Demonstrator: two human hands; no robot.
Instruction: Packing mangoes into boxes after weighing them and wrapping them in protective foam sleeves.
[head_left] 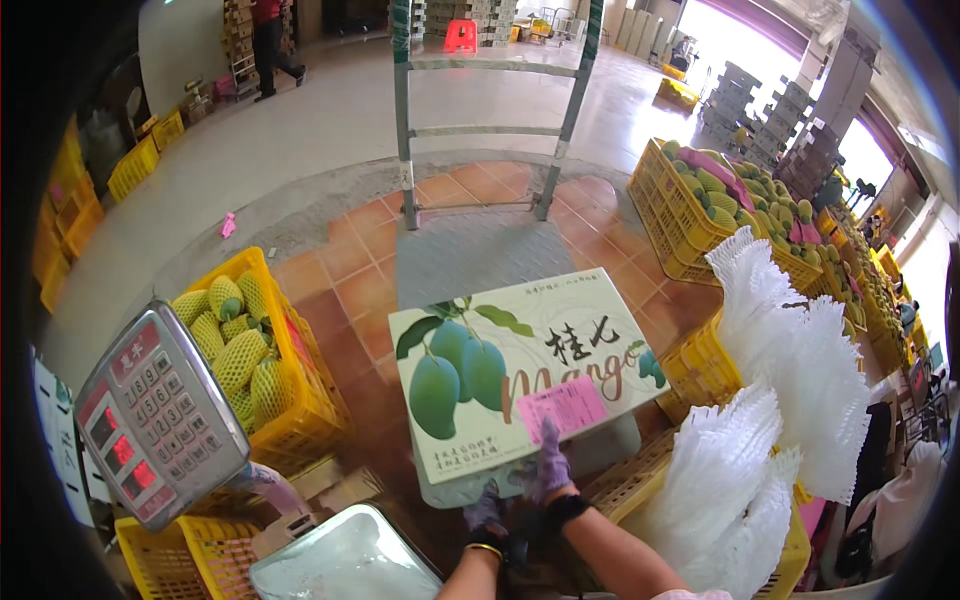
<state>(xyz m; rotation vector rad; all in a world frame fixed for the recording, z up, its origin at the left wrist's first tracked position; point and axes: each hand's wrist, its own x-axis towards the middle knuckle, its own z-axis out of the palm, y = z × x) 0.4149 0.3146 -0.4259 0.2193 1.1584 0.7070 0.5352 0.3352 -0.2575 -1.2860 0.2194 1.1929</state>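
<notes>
A pale green carton (460, 375), printed with green mangoes, lies flat on a grey metal platform (610, 447) in front of me. A pink slip (563, 406) is on its lid, toward the near edge. My right hand (553, 468), in a purple glove, reaches over the near edge with its fingers stretched out, fingertips touching the slip. Just to the left, my gloved left hand (486, 510) is at the carton's near edge, its fingers pointing forward and partly apart. It holds nothing that I can see. The undersides of both hands are hidden.
At left stand a digital scale display (165, 415), its metal pan (340, 560) and a yellow crate (300, 400) of netted mangoes. White foam nets (735, 490) fill the right side. Beyond are a metal frame (404, 130), mango crates (665, 225) and a walking person (268, 45).
</notes>
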